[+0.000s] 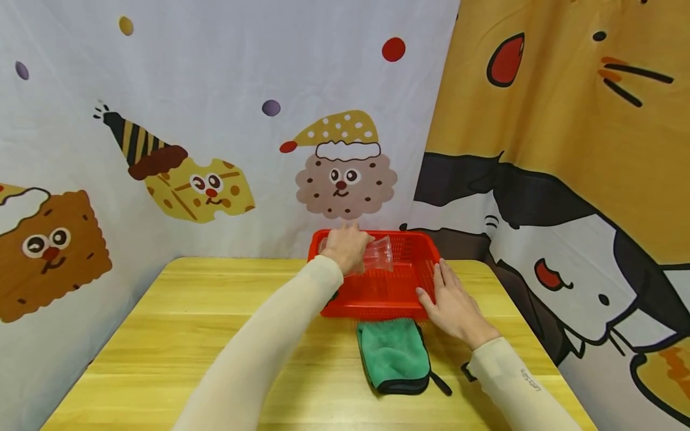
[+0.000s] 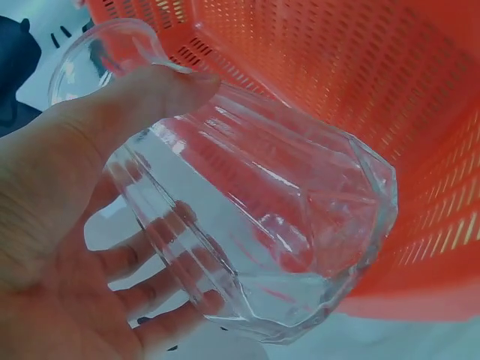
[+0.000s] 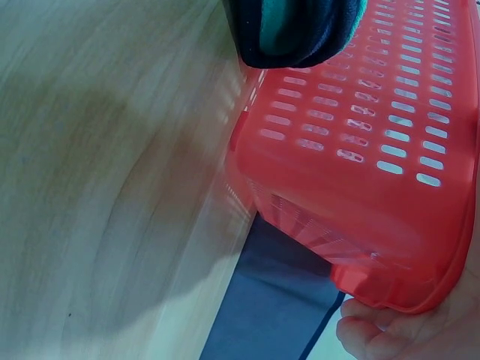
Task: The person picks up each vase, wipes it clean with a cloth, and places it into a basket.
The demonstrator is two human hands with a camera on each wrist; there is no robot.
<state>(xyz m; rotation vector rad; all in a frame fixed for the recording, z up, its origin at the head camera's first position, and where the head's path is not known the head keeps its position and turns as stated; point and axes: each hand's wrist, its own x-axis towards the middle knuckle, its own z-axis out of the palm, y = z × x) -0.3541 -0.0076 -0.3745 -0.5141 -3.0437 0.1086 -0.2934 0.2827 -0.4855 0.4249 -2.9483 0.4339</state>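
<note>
My left hand (image 1: 346, 245) grips a clear glass vase (image 2: 255, 217) with a flared rim and a faceted body. In the left wrist view the thumb lies over its near side, and the fingers show through the glass behind it. In the head view the vase lies sideways over the left part of a red plastic basket (image 1: 380, 310). Whether it touches the basket floor I cannot tell. My right hand (image 1: 455, 308) rests at the basket's right rim, fingers extended along the outside and thumb spread toward the front corner. In the right wrist view its fingertips (image 3: 360, 334) touch the rim.
A folded green cloth (image 1: 396, 356) with black edging and a black loop lies in front of the basket. The wooden table (image 1: 215, 335) extends to the left. A printed curtain (image 1: 259, 60) hangs directly behind the basket and along the right side.
</note>
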